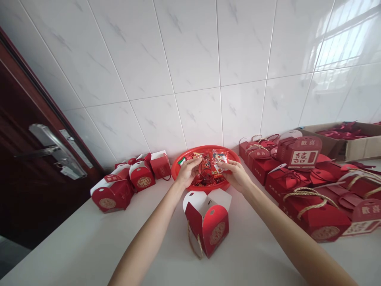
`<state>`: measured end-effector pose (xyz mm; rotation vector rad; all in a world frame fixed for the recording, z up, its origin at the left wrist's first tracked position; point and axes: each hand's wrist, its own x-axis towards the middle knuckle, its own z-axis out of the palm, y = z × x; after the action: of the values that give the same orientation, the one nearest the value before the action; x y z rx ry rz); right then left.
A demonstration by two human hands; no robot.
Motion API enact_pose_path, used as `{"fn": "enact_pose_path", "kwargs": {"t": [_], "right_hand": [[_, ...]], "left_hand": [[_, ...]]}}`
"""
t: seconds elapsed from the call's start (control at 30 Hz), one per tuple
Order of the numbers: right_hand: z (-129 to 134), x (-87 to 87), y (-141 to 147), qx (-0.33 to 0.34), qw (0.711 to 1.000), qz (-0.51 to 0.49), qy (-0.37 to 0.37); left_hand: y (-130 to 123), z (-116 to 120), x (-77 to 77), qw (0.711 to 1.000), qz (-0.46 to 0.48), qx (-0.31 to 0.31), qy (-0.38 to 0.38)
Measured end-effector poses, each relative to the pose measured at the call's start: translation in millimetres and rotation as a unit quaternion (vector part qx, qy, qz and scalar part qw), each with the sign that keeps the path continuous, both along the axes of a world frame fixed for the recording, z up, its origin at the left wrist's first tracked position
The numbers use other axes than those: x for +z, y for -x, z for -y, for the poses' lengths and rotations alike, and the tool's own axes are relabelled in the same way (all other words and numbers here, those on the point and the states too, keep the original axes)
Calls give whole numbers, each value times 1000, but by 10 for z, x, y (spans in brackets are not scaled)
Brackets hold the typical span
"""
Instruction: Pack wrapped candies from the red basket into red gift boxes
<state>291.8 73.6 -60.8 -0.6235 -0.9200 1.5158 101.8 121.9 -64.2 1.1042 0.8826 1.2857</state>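
Both hands are over a round red plastic basket (176, 171) of wrapped sweets by the wall. My right hand (235, 171) pinches a red candy packet (218, 159) with a cartoon figure on it. At the basket's left side, my left hand (189, 171) has its fingers closed at a red and yellow candy packet (195, 156). Between my forearms stands a red gift box (208, 226) with its flaps up and open, a gold emblem on its front and a rope handle hanging at its left. Its inside is mostly hidden.
Several red boxes (143, 174) stand at the left, near a dark door with a metal handle (47, 147). Many more red boxes (309, 210), some with rope handles, crowd the right side. Behind them is a cardboard carton (361, 147) holding dark red ribbons (342, 130).
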Motion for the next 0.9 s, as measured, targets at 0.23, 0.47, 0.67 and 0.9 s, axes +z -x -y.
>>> {"fn": "enact_pose_path", "kwargs": {"t": [0.23, 0.47, 0.67, 0.9], "right_hand": [[-35, -41, -24, -1, 1000, -3, -7], [-85, -87, -25, -21, 999, -37, 0], [-90, -88, 52, -81, 995, -62, 17], [-143, -28, 200, -162, 984, -62, 32]], "left_hand": [[-72, 91, 61, 998, -36, -45, 11], [-62, 86, 73, 999, 36, -5, -1], [-66, 67, 58, 998, 70, 2, -4], [-64, 91, 65, 996, 82, 38, -8]]}}
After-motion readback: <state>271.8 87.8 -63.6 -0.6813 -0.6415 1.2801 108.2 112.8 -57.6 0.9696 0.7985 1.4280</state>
